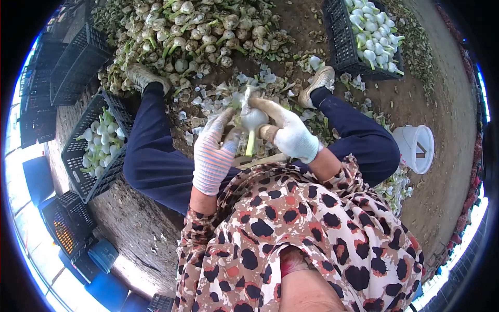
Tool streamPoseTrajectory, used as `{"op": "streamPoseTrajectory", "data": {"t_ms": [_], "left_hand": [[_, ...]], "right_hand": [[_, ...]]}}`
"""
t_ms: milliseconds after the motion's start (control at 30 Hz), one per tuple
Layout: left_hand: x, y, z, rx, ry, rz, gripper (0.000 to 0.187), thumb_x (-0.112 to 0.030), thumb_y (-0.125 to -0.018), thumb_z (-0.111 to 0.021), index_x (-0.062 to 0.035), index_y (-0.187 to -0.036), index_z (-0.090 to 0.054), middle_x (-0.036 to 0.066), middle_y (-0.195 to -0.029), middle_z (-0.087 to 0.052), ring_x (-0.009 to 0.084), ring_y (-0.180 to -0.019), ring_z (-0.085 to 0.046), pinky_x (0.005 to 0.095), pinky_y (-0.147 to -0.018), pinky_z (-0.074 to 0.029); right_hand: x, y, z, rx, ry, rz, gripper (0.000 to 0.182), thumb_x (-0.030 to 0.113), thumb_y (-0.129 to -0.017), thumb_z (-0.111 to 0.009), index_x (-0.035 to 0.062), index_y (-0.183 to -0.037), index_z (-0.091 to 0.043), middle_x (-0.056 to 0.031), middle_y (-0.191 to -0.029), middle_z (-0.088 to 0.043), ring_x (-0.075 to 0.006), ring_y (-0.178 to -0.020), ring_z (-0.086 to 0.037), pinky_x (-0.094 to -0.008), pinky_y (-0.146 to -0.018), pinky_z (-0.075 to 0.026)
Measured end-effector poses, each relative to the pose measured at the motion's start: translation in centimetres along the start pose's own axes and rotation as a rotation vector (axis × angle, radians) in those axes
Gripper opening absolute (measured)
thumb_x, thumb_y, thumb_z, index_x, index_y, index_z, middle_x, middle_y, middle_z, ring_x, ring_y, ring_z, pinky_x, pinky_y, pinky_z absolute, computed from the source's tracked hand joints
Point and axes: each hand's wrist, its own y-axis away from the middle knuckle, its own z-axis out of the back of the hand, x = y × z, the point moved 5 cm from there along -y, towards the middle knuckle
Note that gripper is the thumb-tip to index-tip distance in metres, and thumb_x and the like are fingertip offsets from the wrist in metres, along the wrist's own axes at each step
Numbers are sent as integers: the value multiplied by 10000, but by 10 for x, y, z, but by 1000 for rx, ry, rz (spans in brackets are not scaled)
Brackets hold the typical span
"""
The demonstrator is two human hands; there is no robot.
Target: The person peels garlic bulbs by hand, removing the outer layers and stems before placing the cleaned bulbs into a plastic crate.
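Note:
Between my two gloved hands is a white garlic bulb [253, 118] with a short green stem pointing down toward my lap. My right hand [293, 132], in a white glove with soiled fingers, grips the bulb from the right, fingers above and thumb below. From the left, my left hand [214, 153], in a striped glove, closes its fingers and thumb on the bulb's side. Loose papery skin [248, 96] sticks up, partly blurred, at the top of the bulb. Peeled skins [208, 106] litter the ground beyond my hands.
A large heap of unpeeled garlic [202, 31] lies ahead. Black crates of white bulbs stand at right [340, 41] and left [73, 161]. Right of my knee is a white bucket [416, 148]. More crates [78, 57] and blue containers [104, 255] line the left side.

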Motion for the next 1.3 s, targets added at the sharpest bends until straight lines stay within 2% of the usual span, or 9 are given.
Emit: {"op": "streamPoseTrajectory", "data": {"t_ms": [67,367,500,567,667,867,1000,1100,1300], "left_hand": [[0,0,-3,102,-82,71,311,-142,-857,-697,-2,-1134,-682,169,-966,-696,268,-844,-686,336,-768,-545],[-11,-4,-8,64,-419,-250,141,-155,-835,-701,-35,-908,-704,165,-859,-686,356,-749,-653,400,-673,-532],[6,-5,-11,42,-312,-187,101,-124,-861,-664,-27,-878,-688,114,-762,-678,264,-624,-633,346,-598,-513],[35,2,-13,15,338,428,115,-116,-891,-622,-18,-861,-674,28,-697,-636,120,-552,-564,261,-533,-457],[49,7,-17,-95,613,492,137,-124,-912,-601,-12,-867,-665,-21,-699,-595,35,-570,-516,199,-520,-407],[70,12,-31,-163,625,552,120,-135,-922,-603,-25,-914,-651,3,-699,-603,62,-560,-523,216,-521,-424],[104,10,-14,-455,737,631,120,-157,-936,-588,-66,-934,-667,5,-751,-629,95,-570,-545,251,-518,-449],[144,18,10,-675,975,846,147,-202,-957,-575,-91,-996,-663,29,-805,-663,136,-593,-572,299,-559,-488],[51,9,-18,-73,779,371,337,-116,-921,-591,-10,-1240,-613,108,-1108,-670,170,-928,-656,311,-839,-556]], "right_hand": [[20,1,-3,71,726,208,583,-34,-824,-593,-24,-1396,-480,-168,-1303,-569,-259,-1186,-577,-337,-1026,-444],[18,1,-9,168,991,279,556,-43,-736,-587,-26,-1290,-545,-228,-1213,-592,-391,-1107,-593,-398,-978,-482],[1,6,4,159,605,90,574,-4,-816,-591,-26,-1381,-490,-146,-1275,-580,-247,-1092,-594,-336,-959,-476],[-12,6,8,147,454,3,577,29,-858,-593,-22,-1418,-463,-115,-1302,-566,-194,-1089,-577,-310,-948,-472],[-21,4,10,117,3,-133,634,-14,-845,-560,12,-1463,-425,-102,-1309,-567,-157,-1085,-568,-283,-946,-467],[-57,0,5,-78,221,-253,832,79,-868,-635,45,-1567,-185,-89,-1237,-580,-156,-945,-610,-277,-793,-522],[-42,5,-3,4,-712,-278,870,40,-833,-687,144,-1552,-208,-120,-1106,-591,-191,-836,-643,-337,-630,-553],[-27,7,0,13,-700,-233,843,124,-850,-732,162,-1531,-237,-116,-1155,-605,-190,-862,-648,-331,-644,-543],[-38,5,-6,259,-908,-393,501,375,-953,-582,41,-1325,-543,-113,-1044,-650,-98,-561,-470,-262,-480,-392]]}}
